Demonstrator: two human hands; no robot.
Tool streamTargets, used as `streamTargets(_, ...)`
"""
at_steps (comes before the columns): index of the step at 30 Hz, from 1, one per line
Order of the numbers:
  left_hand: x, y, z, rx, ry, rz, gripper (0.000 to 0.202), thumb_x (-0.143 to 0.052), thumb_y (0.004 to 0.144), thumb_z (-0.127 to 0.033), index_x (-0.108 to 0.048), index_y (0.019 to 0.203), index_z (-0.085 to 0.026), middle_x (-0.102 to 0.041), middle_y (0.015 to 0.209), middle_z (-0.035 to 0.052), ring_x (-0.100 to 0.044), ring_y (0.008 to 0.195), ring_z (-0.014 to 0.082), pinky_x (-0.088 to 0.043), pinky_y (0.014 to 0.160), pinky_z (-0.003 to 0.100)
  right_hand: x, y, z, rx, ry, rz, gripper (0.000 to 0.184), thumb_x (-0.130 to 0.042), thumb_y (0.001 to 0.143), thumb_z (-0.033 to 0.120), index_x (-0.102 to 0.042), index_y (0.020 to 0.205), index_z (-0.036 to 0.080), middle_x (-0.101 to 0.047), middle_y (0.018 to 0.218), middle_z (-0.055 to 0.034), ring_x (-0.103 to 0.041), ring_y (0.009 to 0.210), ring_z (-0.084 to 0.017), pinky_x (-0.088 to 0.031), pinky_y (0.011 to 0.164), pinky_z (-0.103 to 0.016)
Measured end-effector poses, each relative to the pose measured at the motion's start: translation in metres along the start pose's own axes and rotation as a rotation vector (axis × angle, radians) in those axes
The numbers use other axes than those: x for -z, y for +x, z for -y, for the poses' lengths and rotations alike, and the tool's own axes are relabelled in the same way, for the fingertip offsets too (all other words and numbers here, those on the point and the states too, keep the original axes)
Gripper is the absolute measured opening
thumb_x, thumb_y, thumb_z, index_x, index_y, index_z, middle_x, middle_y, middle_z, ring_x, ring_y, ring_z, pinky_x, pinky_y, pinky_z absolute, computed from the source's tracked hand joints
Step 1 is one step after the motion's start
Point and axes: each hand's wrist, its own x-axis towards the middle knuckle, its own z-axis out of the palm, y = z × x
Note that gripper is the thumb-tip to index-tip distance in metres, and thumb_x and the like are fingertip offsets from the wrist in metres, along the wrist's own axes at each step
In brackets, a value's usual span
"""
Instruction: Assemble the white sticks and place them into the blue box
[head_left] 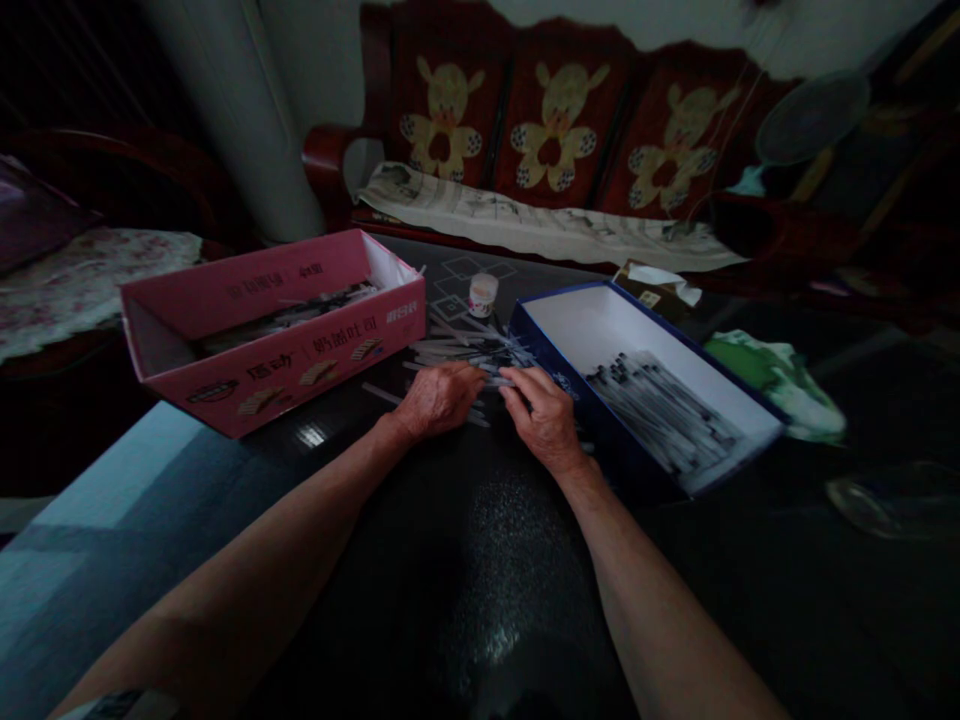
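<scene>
My left hand (439,398) rests knuckles-up on a loose pile of thin pale sticks (457,350) on the dark glossy table (480,560), fingers curled onto the sticks. My right hand (544,412) lies close beside it, fingers pinched on some of the same sticks, against the near corner of a blue box (570,310). That blue box has a white inside and holds a neat row of sticks (660,410). A pink cardboard box (300,365) to the left holds more sticks.
A small white jar (482,294) stands behind the pile. Green and white cloth (776,375) lies right of the blue box. A red wooden sofa (555,130) with duck cushions and a newspaper stands behind the table. A white cylinder stands at the back left.
</scene>
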Motion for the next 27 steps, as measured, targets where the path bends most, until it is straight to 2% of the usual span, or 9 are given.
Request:
streamTargets(7,-0.0022,0.0,0.0012,-0.016,-0.029,0.04,0.03,-0.036,0.097,-0.026,-0.063,0.099,-0.013,-0.066,0.085,0.0067,-0.064,0.078,0.0164,-0.052,0.069,0.027,0.003,0.0026,0.0032,-0.027,0.003,0.026,0.023,-0.048,0.092,0.029,-0.069,0.102,0.024,-0.068,0.094,-0.0065,-0.064,0.089,-0.021,-0.049,0.083,-0.034)
streamTargets(14,-0.0045,-0.0016,-0.0034,-0.038,0.099,0.044,0.03,-0.036,0.097,-0.024,-0.063,0.089,-0.013,-0.063,0.077,0.0069,-0.061,0.074,0.0164,-0.051,0.07,0.027,0.0025,0.0034,0.0082,-0.193,0.092,0.049,0.02,-0.05,0.089,0.033,-0.068,0.094,0.024,-0.068,0.079,-0.0026,-0.064,0.075,-0.019,-0.049,0.075,-0.031)
streamTargets(21,-0.0039,-0.0007,-0.0052,-0.047,0.171,0.05,0.029,-0.037,0.097,-0.025,-0.064,0.095,-0.012,-0.062,0.079,0.0065,-0.059,0.076,0.0177,-0.049,0.071,0.029,-0.0019,0.0012,0.0067,-0.308,0.211,0.045,0.021,-0.051,0.087,0.035,-0.067,0.093,0.021,-0.065,0.07,-0.0004,-0.063,0.064,-0.017,-0.048,0.064,-0.028)
streamTargets(24,-0.0041,0.0012,-0.0056,-0.055,0.201,0.052,0.028,-0.039,0.097,-0.025,-0.064,0.105,-0.013,-0.063,0.082,0.0066,-0.059,0.079,0.0181,-0.048,0.074,0.031,-0.0034,0.0,0.0047,-0.338,0.229,-0.011,0.022,-0.053,0.084,0.035,-0.065,0.094,0.019,-0.066,0.071,-0.0007,-0.063,0.064,-0.017,-0.048,0.061,-0.027)
streamTargets(27,-0.0035,0.0019,-0.0037,0.005,0.235,-0.016,0.028,-0.045,0.096,-0.026,-0.062,0.114,-0.014,-0.064,0.087,0.0075,-0.058,0.082,0.0193,-0.047,0.077,0.034,-0.0031,-0.001,0.0007,-0.373,0.201,-0.13,0.023,-0.054,0.082,0.033,-0.064,0.097,0.018,-0.066,0.074,-0.0019,-0.062,0.065,-0.017,-0.049,0.063,-0.028)
